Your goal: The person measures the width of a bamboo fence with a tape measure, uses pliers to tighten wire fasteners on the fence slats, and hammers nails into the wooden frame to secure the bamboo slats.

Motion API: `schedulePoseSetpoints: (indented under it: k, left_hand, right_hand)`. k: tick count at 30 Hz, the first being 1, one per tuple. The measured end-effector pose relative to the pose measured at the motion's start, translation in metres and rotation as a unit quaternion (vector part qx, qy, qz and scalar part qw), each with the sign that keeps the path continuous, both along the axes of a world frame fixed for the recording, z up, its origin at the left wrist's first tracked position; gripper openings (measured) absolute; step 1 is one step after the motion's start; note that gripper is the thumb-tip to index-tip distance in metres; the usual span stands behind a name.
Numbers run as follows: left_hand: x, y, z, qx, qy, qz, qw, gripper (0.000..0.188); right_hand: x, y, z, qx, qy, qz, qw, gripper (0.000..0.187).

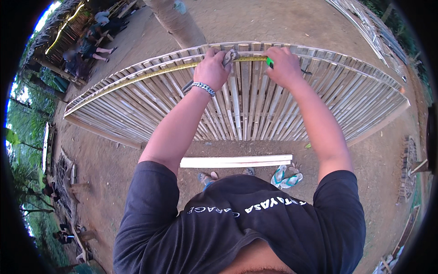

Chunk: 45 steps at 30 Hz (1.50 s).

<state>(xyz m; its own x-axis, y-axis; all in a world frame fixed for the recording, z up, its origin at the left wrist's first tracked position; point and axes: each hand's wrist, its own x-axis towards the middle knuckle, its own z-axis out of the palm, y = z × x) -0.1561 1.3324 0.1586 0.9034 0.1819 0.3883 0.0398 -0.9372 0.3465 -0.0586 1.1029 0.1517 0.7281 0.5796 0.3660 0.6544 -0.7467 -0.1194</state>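
Observation:
A wide slatted bamboo panel (246, 96) stands in front of me, and both my hands are at its far upper rail. A yellow measuring blade (155, 72) lies along that rail, running from its left end to the green tape measure case (269, 62). My right hand (285, 66) is closed around the case. My left hand (212, 71) is closed at the rail over the blade. A hammer-like tool (231, 56) seems to pass through that hand, its lumpy grey end beside the fingertips and a dark end below the wrist; the fingers hide its middle.
Pale wooden strips (236, 161) lie on the dirt near my feet, beside a pair of sandals (286, 177). A tree trunk (178, 23) rises just behind the panel. People (86, 45) sit at the far left. Long poles (365, 23) lie at the far right.

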Motion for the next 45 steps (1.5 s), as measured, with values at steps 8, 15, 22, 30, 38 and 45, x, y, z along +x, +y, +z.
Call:
schedulePoseSetpoints:
  k: [8, 15, 22, 30, 38, 45]
  left_hand:
    - [0.01, 0.01, -0.002, 0.054, 0.053, -0.01, 0.997, 0.034]
    - [0.012, 0.013, -0.002, 0.078, 0.052, -0.024, 0.995, 0.024]
    - [0.007, 0.017, 0.0, 0.073, 0.058, -0.044, 0.995, 0.021]
    - [-0.003, 0.027, 0.002, 0.079, 0.05, -0.034, 0.995, 0.023]
    - [-0.018, 0.047, 0.006, 0.062, 0.041, -0.011, 0.997, 0.029]
    - [-0.019, 0.065, 0.003, 0.06, 0.036, 0.0, 0.998, 0.034]
  right_hand:
    - [-0.002, -0.005, -0.024, 0.049, -0.078, 0.034, 0.995, 0.045]
    - [0.003, -0.007, -0.044, 0.083, -0.152, 0.053, 0.983, 0.044]
    - [0.005, -0.007, -0.052, 0.101, -0.184, 0.064, 0.976, 0.044]
    - [0.005, -0.008, -0.057, 0.103, -0.188, 0.065, 0.975, 0.045]
    - [0.007, -0.008, -0.056, 0.101, -0.187, 0.068, 0.975, 0.045]
    - [0.007, -0.005, -0.054, 0.107, -0.181, 0.069, 0.975, 0.045]
